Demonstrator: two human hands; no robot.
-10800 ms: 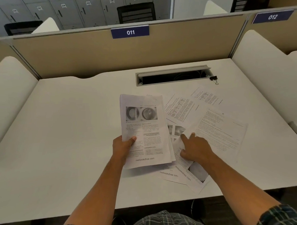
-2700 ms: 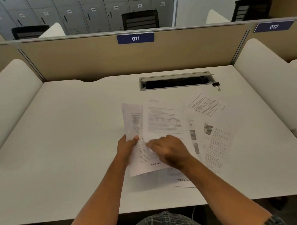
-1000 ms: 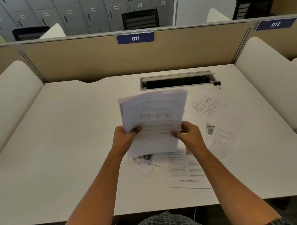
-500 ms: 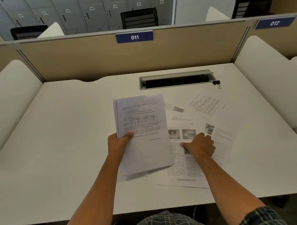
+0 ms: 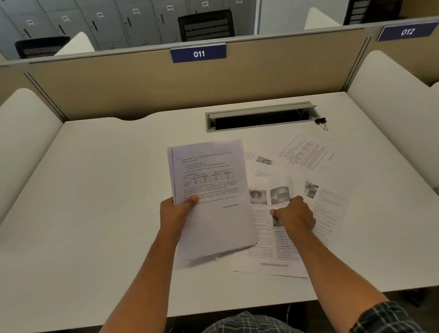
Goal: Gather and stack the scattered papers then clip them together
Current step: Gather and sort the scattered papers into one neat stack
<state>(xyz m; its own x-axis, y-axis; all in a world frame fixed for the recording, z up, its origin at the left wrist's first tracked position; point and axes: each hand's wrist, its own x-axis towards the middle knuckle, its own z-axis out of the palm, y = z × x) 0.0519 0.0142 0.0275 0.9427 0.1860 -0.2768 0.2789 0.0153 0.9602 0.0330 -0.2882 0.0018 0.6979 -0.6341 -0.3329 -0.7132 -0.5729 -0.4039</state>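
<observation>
My left hand [image 5: 177, 213] grips a stack of printed papers [image 5: 212, 198] by its left edge, thumb on top, held a little above the white desk [image 5: 98, 198]. To its right, my right hand [image 5: 295, 216] pinches a loose printed sheet with two photos [image 5: 266, 246], whose upper part curls up under my fingers. Other loose sheets lie further right [image 5: 330, 206] and at the back right [image 5: 308, 154]. A small black binder clip [image 5: 321, 121] sits on the desk beside the right end of the cable slot.
A grey cable slot [image 5: 261, 116] is cut into the desk's back. Beige partitions [image 5: 141, 87] and white side dividers [image 5: 392, 111] enclose the desk. My lap is below the desk's front edge [image 5: 232, 308].
My right hand let go of the stack, dropped to the desk and now pinches a loose sheet, lifting its upper part. My left hand lowered the stack and holds it alone.
</observation>
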